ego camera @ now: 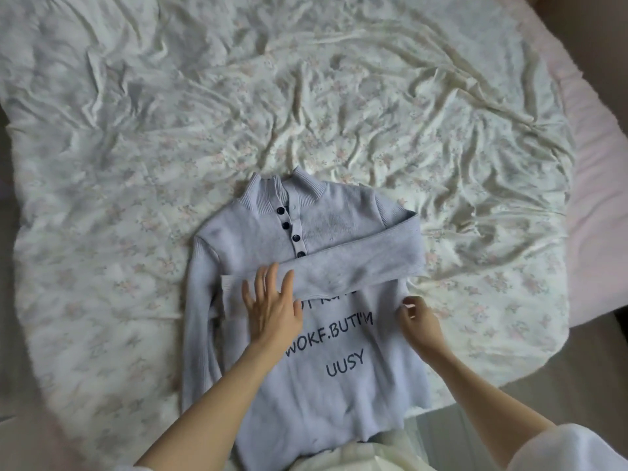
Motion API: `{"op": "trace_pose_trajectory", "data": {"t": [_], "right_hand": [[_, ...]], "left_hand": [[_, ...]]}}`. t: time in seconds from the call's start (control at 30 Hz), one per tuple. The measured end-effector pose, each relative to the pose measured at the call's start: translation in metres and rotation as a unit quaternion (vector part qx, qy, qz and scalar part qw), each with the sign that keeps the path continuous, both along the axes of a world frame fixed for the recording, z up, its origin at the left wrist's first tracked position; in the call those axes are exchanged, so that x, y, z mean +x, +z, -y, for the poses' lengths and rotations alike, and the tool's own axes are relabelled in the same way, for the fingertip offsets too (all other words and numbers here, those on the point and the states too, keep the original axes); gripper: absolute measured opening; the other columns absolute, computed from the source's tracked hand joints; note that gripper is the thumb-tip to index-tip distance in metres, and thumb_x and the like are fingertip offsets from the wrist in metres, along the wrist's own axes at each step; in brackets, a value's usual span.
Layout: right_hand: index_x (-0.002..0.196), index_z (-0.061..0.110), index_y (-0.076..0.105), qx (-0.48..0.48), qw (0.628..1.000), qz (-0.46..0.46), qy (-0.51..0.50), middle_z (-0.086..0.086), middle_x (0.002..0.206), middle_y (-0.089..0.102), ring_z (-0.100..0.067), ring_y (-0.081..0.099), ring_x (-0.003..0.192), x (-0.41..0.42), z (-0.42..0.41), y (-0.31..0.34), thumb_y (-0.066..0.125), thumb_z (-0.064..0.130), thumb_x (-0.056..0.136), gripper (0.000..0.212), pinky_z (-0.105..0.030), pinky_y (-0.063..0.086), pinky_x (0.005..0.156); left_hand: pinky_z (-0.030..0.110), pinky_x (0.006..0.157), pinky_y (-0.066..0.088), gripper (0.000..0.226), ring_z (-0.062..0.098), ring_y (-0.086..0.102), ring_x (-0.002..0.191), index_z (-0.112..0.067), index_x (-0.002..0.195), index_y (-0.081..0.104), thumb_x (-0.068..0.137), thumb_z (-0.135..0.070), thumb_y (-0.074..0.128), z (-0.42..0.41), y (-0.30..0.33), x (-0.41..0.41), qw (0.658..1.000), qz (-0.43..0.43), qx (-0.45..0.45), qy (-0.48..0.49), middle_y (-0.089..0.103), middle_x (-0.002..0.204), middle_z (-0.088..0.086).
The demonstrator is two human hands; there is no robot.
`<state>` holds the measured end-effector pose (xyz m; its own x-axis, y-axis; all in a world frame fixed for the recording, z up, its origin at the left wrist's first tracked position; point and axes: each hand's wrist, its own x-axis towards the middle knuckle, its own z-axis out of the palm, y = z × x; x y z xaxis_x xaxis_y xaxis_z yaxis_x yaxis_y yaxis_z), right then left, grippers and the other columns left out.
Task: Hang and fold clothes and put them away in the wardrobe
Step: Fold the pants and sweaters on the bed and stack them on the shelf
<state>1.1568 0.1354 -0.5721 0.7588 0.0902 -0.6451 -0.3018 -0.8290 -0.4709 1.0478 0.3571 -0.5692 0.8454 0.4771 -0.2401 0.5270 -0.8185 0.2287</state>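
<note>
Sleeves of white cloth show at the near edge of the view, on the person's forearms. Ahead of them a pale lilac sweater lies face up on the bed, its hem reaching the near edge of the bed. Dark printed letters cross its chest. The left hand lies flat with fingers spread, pressing on the cuff end of the sleeve that is folded across the chest. The right hand has curled fingers and pinches the sweater's right side seam. Farther off, dark buttons run down from the ribbed collar. A rumpled floral sheet covers the bed beyond, with a pink layer along the right edge.
</note>
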Motion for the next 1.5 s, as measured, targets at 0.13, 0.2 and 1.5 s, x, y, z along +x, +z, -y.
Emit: {"op": "trace_pose_trajectory", "data": {"t": [0.13,0.2,1.5], "right_hand": [[0.126,0.014,0.044,-0.055,0.992,-0.069,0.096,-0.006,0.109,0.06,-0.024,0.057,0.087,-0.031,0.032,-0.003,0.039,0.018,0.094,0.032,-0.03,0.039,0.069],[0.127,0.015,0.043,-0.079,0.986,-0.095,0.115,-0.006,0.114,0.06,-0.026,0.057,0.1,-0.035,0.045,-0.007,0.04,0.018,0.093,0.034,-0.031,0.039,0.077],[0.131,0.013,0.047,-0.002,0.908,-0.006,0.419,-0.011,0.13,0.049,-0.03,0.05,0.116,-0.178,-0.095,0.014,0.034,0.015,0.095,0.038,-0.034,0.041,0.094]], "left_hand": [[0.061,0.089,0.042,0.069,0.033,0.042,0.118,-0.017,0.112,0.049,0.053,-0.021,0.083,0.043,-0.006,-0.01,0.997,0.0,-0.033,-0.065,0.057,0.124,0.017],[0.058,0.088,0.044,0.068,0.031,0.041,0.118,-0.017,0.112,0.052,0.051,-0.023,0.083,0.065,-0.01,-0.015,0.994,-0.017,-0.058,-0.088,0.058,0.124,0.016],[0.044,0.099,0.036,0.065,0.033,0.042,0.122,-0.014,0.134,0.032,0.082,-0.043,0.058,-0.009,-0.014,-0.187,0.902,-0.162,-0.16,0.367,0.047,0.131,0.013]]}}
